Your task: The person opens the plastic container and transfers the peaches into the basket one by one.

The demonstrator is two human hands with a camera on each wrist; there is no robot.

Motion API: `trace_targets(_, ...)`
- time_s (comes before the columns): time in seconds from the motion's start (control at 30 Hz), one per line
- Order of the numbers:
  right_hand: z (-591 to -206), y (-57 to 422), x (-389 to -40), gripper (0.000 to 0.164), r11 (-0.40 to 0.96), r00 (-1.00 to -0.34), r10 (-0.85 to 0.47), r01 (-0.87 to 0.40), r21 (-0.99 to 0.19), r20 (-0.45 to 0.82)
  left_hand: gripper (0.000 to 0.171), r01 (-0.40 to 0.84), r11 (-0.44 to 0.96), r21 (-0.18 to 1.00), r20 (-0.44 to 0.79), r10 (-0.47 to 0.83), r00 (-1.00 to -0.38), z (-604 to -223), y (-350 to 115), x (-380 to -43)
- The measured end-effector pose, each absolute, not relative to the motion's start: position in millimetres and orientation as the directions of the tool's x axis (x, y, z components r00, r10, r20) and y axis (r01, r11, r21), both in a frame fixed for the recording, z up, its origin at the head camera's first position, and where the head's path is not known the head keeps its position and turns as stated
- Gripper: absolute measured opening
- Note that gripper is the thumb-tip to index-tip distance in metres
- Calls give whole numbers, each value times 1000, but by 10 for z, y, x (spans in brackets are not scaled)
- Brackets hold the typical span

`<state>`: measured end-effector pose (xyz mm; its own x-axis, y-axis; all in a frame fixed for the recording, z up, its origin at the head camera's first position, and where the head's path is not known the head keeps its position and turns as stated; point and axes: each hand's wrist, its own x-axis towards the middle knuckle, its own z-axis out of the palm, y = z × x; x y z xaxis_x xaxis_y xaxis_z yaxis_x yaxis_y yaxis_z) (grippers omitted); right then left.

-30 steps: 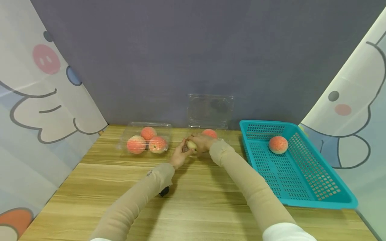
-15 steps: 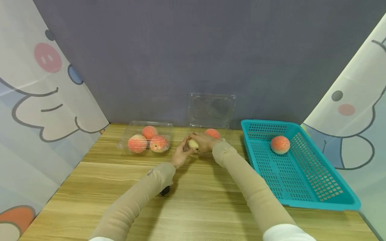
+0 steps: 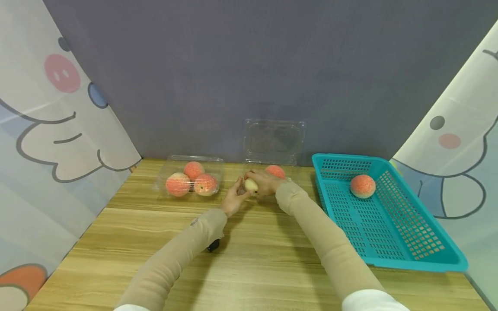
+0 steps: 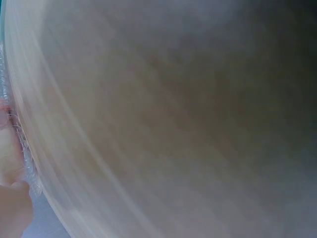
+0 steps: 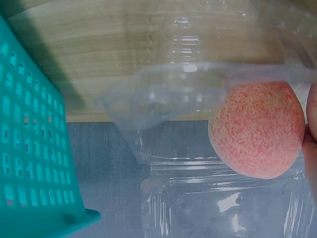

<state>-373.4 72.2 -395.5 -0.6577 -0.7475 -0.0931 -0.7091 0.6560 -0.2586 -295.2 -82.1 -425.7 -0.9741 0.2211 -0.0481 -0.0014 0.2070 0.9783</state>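
left hand [image 3: 233, 200], right hand [image 3: 264, 181]: both grip pale peach [image 3: 251, 186]; pale peach: at left side of open box [image 3: 274, 140]; red peach [image 3: 275, 171]: beside, right; left box [image 3: 194, 159]: three peaches [image 3: 204, 185]; basket [image 3: 365, 224]: right

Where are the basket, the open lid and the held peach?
Basket [image 3: 355, 224], head view: bare floor.
Open lid [image 3: 274, 140], head view: middle of its clear panel.
Held peach [image 3: 251, 186], head view: its pale side.

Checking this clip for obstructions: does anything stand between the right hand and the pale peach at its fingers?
Nothing visible does: the right hand grips the pale peach directly, and the raised clear lid stands behind both.
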Motion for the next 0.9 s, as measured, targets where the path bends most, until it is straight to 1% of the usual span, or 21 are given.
trace_targets(0.13, -3930, 742, -3731, 59, 662, -664, -742, -703, -261, -94, 79, 0, 229, 973, -47, 199, -979, -4404, -811, -3035)
trace_targets(0.47, -3794, 718, -3705, 69, 702, -701, -705, -672, -236, -103, 82, 10, 260, 965, -40, 188, -981, -4423, -831, -3076)
trace_targets(0.77, -3665, 688, -3678, 68, 692, -689, -717, -687, -222, -102, 82, -11, 277, 961, -65, 185, -981, -4398, -840, -3039)
trace_targets(0.9, -3620, 699, -3690, 70, 705, -702, -705, -679, -203, -102, 81, -12, 280, 960, -65, 181, -981, -4376, -840, -3036)
